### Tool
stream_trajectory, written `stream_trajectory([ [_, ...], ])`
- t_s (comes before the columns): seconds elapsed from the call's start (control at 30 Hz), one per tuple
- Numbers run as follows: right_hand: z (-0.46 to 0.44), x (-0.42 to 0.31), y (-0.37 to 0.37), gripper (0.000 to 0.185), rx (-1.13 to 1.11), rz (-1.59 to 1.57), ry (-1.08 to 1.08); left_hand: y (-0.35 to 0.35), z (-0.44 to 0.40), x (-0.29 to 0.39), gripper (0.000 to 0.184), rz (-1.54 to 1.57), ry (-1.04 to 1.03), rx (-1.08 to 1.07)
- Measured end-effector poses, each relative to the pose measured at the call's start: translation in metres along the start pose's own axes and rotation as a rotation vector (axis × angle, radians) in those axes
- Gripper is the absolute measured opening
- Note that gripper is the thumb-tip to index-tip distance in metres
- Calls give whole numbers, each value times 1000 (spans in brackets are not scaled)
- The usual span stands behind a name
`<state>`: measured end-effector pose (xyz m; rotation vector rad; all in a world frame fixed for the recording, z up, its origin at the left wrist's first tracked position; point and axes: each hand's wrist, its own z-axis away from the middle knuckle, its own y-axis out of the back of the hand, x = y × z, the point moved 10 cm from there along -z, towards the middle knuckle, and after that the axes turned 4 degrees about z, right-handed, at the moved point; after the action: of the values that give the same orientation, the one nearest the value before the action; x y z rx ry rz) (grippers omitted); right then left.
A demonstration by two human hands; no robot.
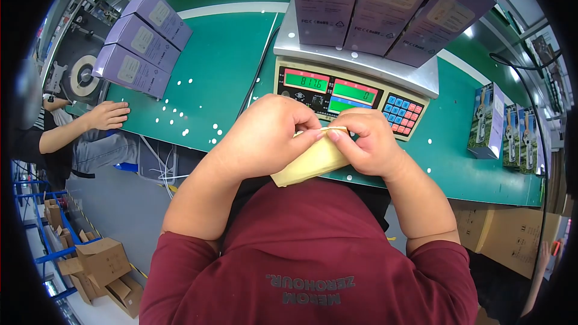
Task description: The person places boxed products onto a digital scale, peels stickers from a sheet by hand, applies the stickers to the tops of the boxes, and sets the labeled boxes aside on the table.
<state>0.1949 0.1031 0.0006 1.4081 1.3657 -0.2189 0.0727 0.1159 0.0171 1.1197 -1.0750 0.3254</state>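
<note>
A pale yellow paper sheet, seemingly folded or layered, hangs between my hands over the table's front edge. My left hand is closed, with thumb and fingers pinching the sheet's upper edge. From the other side my right hand pinches the same edge, its fingertips close to the left ones. Whatever small detail lies between the fingertips is too small to make out. Just beyond both hands stands a weighing scale with lit green displays and a keypad.
Purple boxes stand on the scale's metal pan. More purple boxes are at the left, and printed boxes at the right. Small white dots dot the green table. A co-worker's hand rests at the left edge. A black cable runs beside the scale.
</note>
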Motion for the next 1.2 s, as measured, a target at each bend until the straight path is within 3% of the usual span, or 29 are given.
stream_trajectory([
  [0.2, 1, 1, 9, 11, 71, -4, -3, 12, 10, -1, 20, -24, -86, 54],
  [0.3, 4, 9, 18, 12, 140, -44, -65, 23, 21, -24, 20, 51, 147, 16],
  [0.43, 3, 8, 19, 12, 156, -88, -76, 23, 30, -46, 16, 232, 232, 70],
  [0.6, 4, 9, 18, 12, 164, -74, -83, 25, 34, -51, 14, 286, 241, 124],
  [0.83, 5, 14, 26, 12, 248, -106, -108, 28, 40, -56, 15, 605, 187, 184],
  [1.2, 13, 30, 24, 17, 232, -270, -184, 25, 41, -65, 17, 729, 106, 243],
])
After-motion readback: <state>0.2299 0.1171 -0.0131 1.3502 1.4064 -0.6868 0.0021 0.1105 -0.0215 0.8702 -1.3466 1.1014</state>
